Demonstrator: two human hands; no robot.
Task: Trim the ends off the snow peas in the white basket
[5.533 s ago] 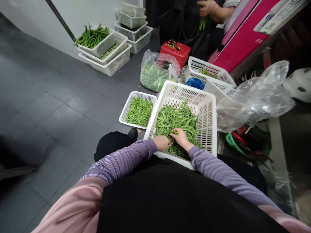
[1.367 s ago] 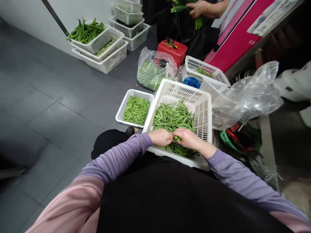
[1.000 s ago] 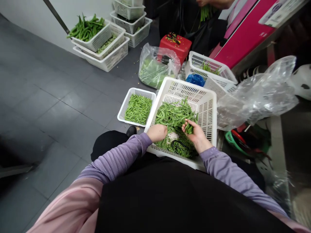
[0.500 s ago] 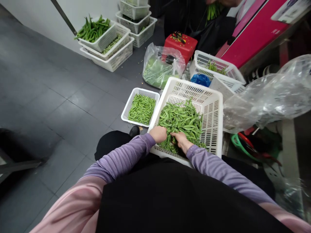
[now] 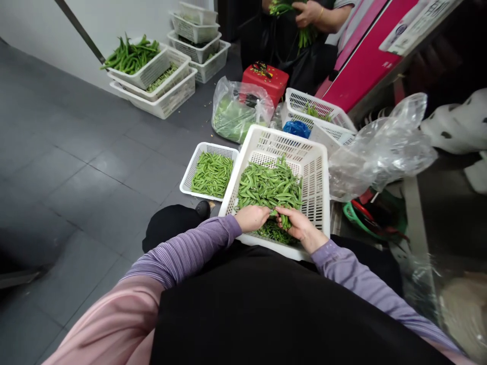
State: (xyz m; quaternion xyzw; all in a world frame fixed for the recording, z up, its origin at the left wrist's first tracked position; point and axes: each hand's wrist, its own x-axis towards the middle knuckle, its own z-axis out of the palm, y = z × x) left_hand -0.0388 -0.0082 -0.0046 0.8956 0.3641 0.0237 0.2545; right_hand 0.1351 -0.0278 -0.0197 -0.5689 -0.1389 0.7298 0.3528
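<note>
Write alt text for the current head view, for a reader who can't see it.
A right hand holds several green pods beside a closed left hand, over a large white basket of pods. To its left sits a smaller white basket of pods. Beyond are a clear bag, a red box and another person's hand gripping green stalks.

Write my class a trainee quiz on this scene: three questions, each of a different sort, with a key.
1. True or false: the left hand is over the large basket.

2. What is bunched in the right hand?
a) a blue bag
b) pods
c) scissors

3. Fill the gap: the box behind the clear bag is ... in colour.

Key: 1. True. 2. b. 3. Red.
</note>
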